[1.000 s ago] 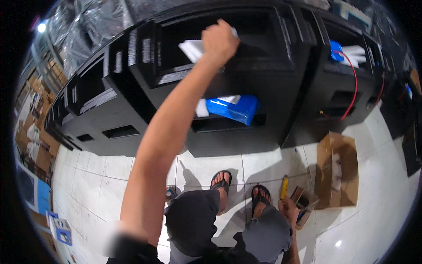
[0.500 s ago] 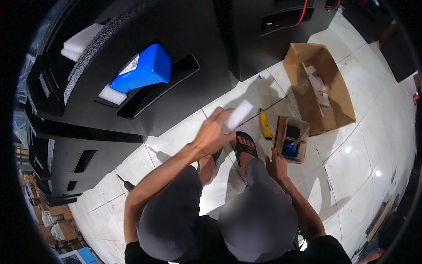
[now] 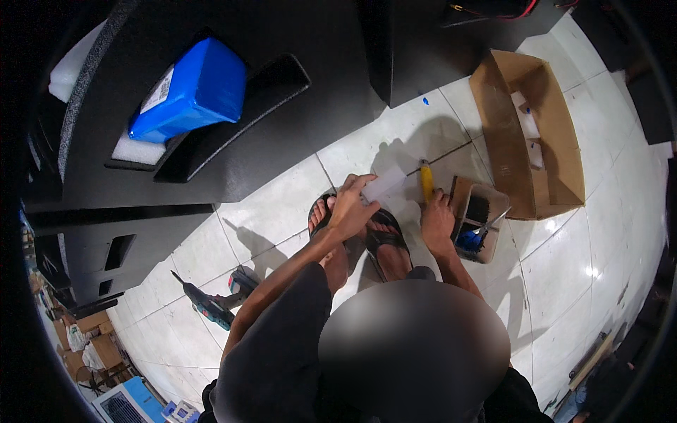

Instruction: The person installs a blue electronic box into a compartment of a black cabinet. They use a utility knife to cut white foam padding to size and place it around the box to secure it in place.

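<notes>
My left hand (image 3: 350, 208) holds a white foam strip (image 3: 384, 183) low over the tiled floor, above my sandalled feet (image 3: 367, 236). My right hand (image 3: 437, 218) reaches down to a yellow-handled cutter (image 3: 426, 181) lying on the floor, its fingers touching the handle's near end. A small open cardboard box (image 3: 486, 211) with a black brush and blue items sits just right of that hand. Up on the black rack (image 3: 233, 134), a blue block (image 3: 189, 88) rests on white foam in a slot.
A larger open cardboard box (image 3: 532, 134) with white pieces lies on the floor at the right. A cordless drill (image 3: 211, 304) lies on the tiles to my left. More cardboard boxes (image 3: 88, 342) are stacked at the far lower left.
My left hand came down from the upper rack slot with the white foam strip to floor level. My view tipped down, and my right hand reached the yellow cutter.
</notes>
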{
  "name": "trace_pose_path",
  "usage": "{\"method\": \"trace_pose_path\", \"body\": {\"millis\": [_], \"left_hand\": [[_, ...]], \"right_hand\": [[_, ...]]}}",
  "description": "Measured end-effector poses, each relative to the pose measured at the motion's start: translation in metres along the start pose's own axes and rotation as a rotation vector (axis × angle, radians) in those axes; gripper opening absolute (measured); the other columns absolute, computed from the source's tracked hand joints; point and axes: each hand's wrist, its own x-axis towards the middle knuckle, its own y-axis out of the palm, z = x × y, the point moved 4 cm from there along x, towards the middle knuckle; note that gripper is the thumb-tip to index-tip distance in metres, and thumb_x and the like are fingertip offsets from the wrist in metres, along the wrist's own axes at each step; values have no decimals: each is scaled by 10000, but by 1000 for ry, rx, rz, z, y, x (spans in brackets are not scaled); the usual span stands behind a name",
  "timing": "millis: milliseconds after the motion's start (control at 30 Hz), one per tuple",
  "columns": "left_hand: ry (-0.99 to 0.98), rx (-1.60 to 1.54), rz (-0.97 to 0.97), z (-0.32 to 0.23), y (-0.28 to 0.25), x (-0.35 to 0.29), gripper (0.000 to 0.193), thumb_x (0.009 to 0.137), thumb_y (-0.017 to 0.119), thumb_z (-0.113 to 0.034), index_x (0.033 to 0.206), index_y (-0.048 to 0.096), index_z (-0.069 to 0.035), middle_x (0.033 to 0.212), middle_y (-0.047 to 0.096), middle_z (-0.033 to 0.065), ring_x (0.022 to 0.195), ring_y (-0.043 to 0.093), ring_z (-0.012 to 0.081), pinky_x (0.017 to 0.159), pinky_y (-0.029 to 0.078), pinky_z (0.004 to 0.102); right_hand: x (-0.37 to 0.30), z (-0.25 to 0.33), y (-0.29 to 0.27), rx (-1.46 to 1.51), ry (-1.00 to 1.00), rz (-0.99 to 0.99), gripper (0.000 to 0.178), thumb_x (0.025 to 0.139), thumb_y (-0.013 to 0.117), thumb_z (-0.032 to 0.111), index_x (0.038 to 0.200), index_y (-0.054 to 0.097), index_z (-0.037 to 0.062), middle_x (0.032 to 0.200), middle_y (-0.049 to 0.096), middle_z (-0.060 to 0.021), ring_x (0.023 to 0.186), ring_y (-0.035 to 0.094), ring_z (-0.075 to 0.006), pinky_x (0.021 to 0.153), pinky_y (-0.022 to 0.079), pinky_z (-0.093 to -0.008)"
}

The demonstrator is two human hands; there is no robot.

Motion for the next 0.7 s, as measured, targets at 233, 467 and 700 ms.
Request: {"method": "trace_pose_path", "body": {"millis": [233,467,700], "left_hand": [[87,54,28,24,3,15,485,754,663,-15,1228,570,-51,1125,552,187,1049,597,382,912,486,419],[18,121,127,45,19,25,505,760,663,-46,1250,543,-61,1199,532,186,1035,592,412,931,486,431],[200,439,43,20,28,27,632,735,705,-109,1321,482,-37,1271,519,157,1216,501,336,1043,400,445]], "right_hand": [[11,-3,2,42,1,63,365,907,554,97,1206,456,-89,1027,605,-284,874,649,-437,719,557,-488],[-26,-2,-23,1156,348,335,254,984,494,177,1097,528,-48,977,628,-162,789,654,-234,690,541,-416],[-59,14,-61,1325,293,469,204,943,530,121,1100,523,-9,934,605,-102,875,606,-186,804,508,-345]]}}
